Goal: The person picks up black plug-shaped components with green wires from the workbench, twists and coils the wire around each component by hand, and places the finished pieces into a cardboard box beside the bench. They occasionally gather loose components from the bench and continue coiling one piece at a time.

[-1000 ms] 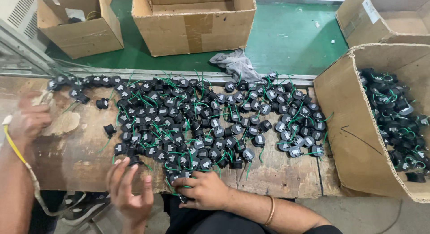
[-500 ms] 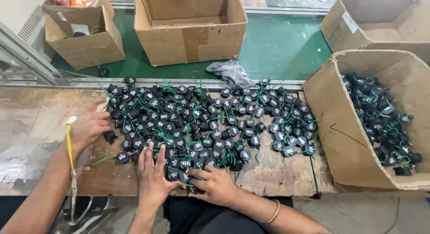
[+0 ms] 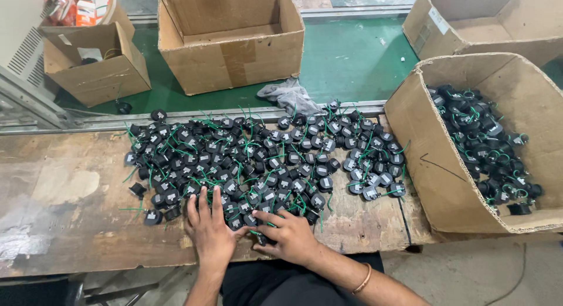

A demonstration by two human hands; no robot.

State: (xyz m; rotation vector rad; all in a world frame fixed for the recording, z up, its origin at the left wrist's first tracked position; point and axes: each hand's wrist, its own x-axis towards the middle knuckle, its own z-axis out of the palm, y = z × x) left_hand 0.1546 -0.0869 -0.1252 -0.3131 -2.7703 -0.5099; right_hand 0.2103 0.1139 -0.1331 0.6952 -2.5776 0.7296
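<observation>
A wide heap of small black round parts with green wires [image 3: 258,159] covers the worn wooden table [image 3: 70,224]. My left hand [image 3: 208,230] lies flat at the heap's near edge, fingers apart and stretched over a few parts. My right hand [image 3: 291,237] is beside it, with a bangle on the wrist. Its thumb and fingers pinch one black part [image 3: 261,239] at the table's front edge. The two hands almost touch.
A tilted cardboard box [image 3: 446,165] at the right holds more of the same black parts [image 3: 487,148]. A grey rag [image 3: 290,95] lies on the metal rail behind the heap. Three more cardboard boxes [image 3: 231,54] stand on the green floor beyond.
A third hand with a yellow cord, which reached into the left of the heap, is gone from view. My hands stay at the near edge and have drawn closer together. The view has shifted.
</observation>
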